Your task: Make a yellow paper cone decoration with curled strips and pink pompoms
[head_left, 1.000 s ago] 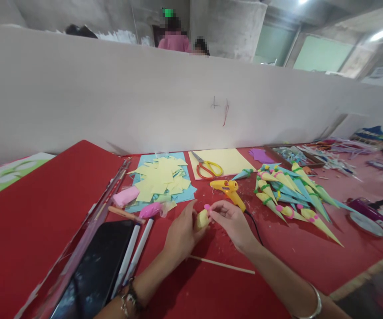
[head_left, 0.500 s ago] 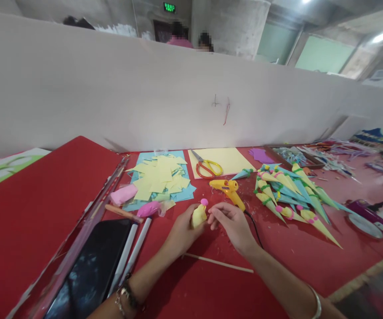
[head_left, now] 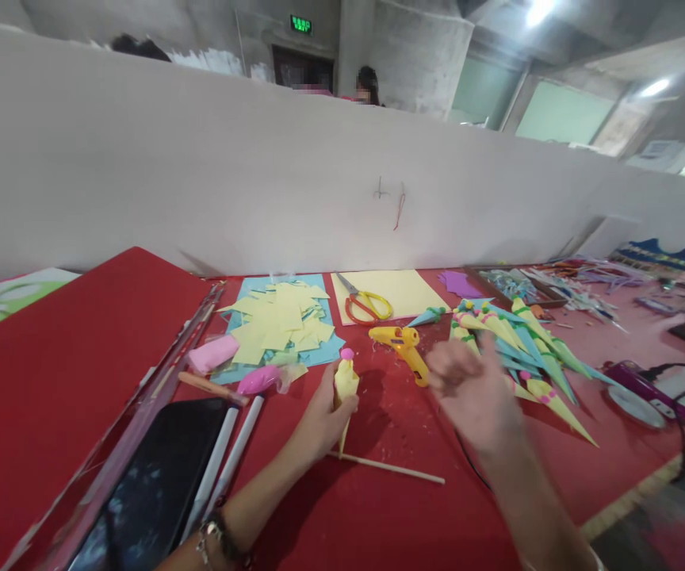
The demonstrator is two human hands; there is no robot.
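Upright in my left hand (head_left: 323, 419) is a yellow paper cone (head_left: 346, 387), point down, with a pink ball (head_left: 347, 354) on its top. The fingers wrap around the cone. My right hand (head_left: 474, 390) is smeared by motion and hovers just right of the yellow glue gun (head_left: 403, 342); whether anything is in its fingers cannot be seen. Behind it lies a pile of yellow and blue paper cones (head_left: 536, 337) with green and pink trim, partly covered by the hand. A thin stick (head_left: 393, 468) lies below the cone's tip.
Scissors (head_left: 361, 303) rest on a cream sheet (head_left: 417, 289). Yellow paper pieces (head_left: 280, 313) are heaped on blue paper at left. Nearer me are pink clay packs (head_left: 259, 379), a black phone (head_left: 152, 476) and white tubes (head_left: 241, 444). A white partition (head_left: 259, 174) stands behind.
My right hand has left the cone's top and moved right, toward the glue gun and pile. The cone now stands more upright, showing its full length in my left hand.
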